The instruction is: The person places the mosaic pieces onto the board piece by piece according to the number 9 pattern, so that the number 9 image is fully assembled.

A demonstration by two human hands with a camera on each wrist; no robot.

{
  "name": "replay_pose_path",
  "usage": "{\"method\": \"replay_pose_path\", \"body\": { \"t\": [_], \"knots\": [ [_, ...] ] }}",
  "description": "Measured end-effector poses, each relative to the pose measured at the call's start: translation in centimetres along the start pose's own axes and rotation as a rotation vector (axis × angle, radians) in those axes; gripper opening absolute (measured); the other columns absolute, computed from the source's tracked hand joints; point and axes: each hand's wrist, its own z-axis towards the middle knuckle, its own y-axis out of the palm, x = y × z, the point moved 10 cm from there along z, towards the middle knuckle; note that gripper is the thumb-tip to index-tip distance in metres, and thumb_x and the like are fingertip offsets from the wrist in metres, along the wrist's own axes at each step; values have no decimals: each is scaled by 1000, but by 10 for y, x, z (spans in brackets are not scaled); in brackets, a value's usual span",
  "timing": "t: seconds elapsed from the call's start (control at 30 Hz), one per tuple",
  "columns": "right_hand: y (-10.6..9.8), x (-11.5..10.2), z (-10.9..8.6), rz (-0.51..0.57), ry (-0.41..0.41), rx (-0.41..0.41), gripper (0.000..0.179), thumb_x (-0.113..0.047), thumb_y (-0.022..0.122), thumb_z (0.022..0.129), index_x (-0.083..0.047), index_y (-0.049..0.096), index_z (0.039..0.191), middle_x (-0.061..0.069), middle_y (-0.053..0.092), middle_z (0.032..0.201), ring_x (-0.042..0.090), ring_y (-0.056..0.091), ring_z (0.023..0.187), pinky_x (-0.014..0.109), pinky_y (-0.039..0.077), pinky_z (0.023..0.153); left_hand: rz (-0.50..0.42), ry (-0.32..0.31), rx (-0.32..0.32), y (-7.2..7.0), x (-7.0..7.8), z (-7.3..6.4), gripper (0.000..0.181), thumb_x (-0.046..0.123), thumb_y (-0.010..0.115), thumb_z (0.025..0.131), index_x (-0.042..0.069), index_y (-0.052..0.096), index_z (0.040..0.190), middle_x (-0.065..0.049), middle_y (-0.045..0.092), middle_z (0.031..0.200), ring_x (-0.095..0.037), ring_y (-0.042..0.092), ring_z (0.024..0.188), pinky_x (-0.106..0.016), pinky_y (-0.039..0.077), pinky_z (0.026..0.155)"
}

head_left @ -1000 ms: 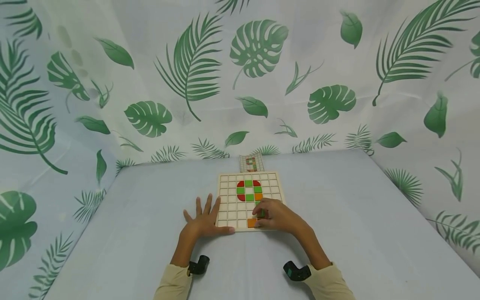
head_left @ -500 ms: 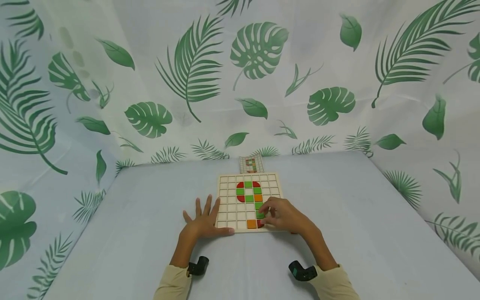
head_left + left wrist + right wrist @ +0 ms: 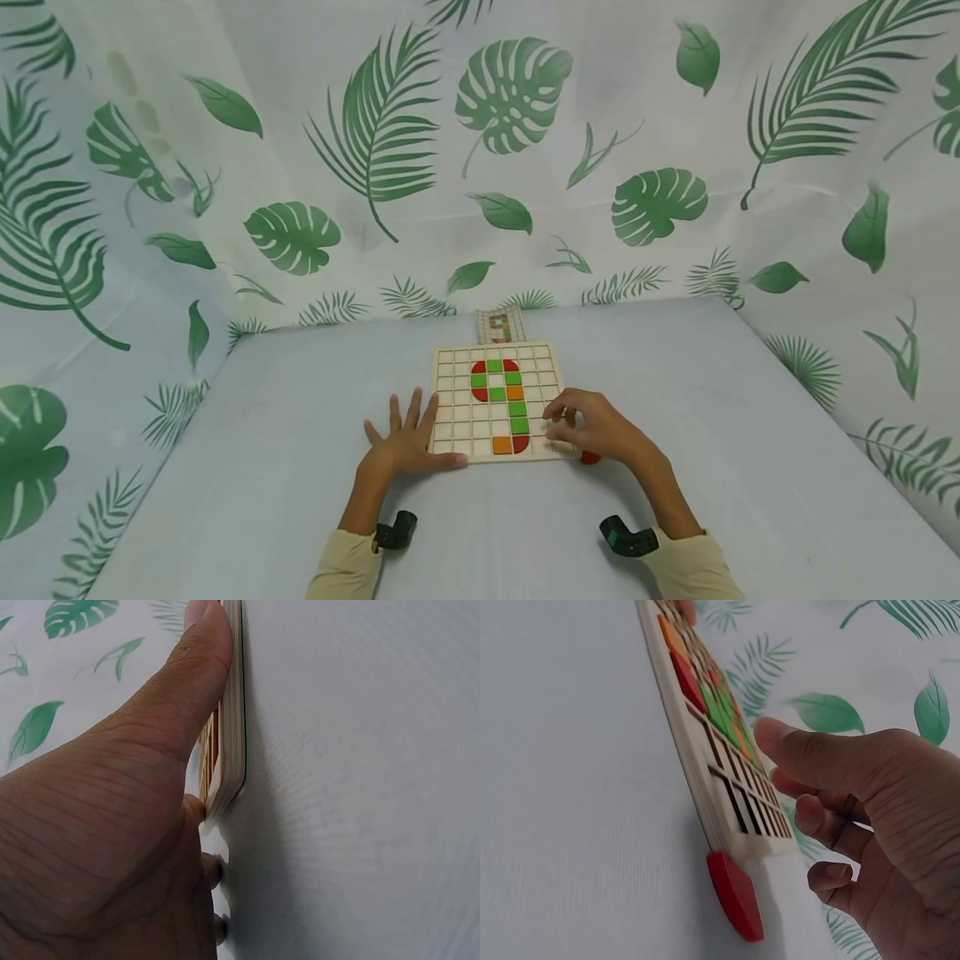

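A wooden grid board [image 3: 454, 424] lies on the table, with red, green and orange tiles forming a figure like a 9. At the figure's foot sit an orange square tile [image 3: 502, 445] and a red rounded tile [image 3: 521, 444]. My left hand [image 3: 399, 451] is spread at the board's near left corner, its thumb [image 3: 199, 656] along the near edge. Above the board's right side, my right hand [image 3: 596, 423] has loosely bent fingers, with nothing between thumb and fingertips. Partly under that hand in the head view, a loose red tile [image 3: 735, 896] lies by the near right corner.
Behind the board stands a small pattern card [image 3: 486, 327] printed with a similar coloured figure. A pale cloth covers the table [image 3: 300, 392], and a leaf-printed curtain [image 3: 435, 150] rises at the back and sides.
My right hand has let go of the red rounded tile at the figure's foot and moved right, uncovering the lower tiles and the loose red tile. The left hand stays put.
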Motion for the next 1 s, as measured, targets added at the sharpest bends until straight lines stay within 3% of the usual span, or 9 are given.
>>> {"method": "replay_pose_path", "body": {
  "t": [0.2,0.5,1.0],
  "knots": [
    [-7,19,-11,-5,68,11,21,-17,79,82,-8,70,99,-3,65,88,10,54,79,21,48,66,6,9,3,1,0,2,115,75,65,74,19,11,159,-14,-2,166,-47,-12,149,-81,-2,103],
    [-14,33,-23,-26,82,32,17,-15,80,80,-13,68,91,-7,65,86,8,53,77,23,48,67,14,3,-2,2,-2,3,115,76,64,74,20,10,159,-13,-4,166,-46,-14,148,-81,-3,104],
    [-13,46,-35,20,127,-50,30,-27,85,75,-10,68,92,-4,63,82,9,54,76,22,47,68,6,3,-1,4,-3,6,116,77,63,73,21,9,159,-12,-5,166,-46,-15,148,-81,-3,103]
  ]
}}
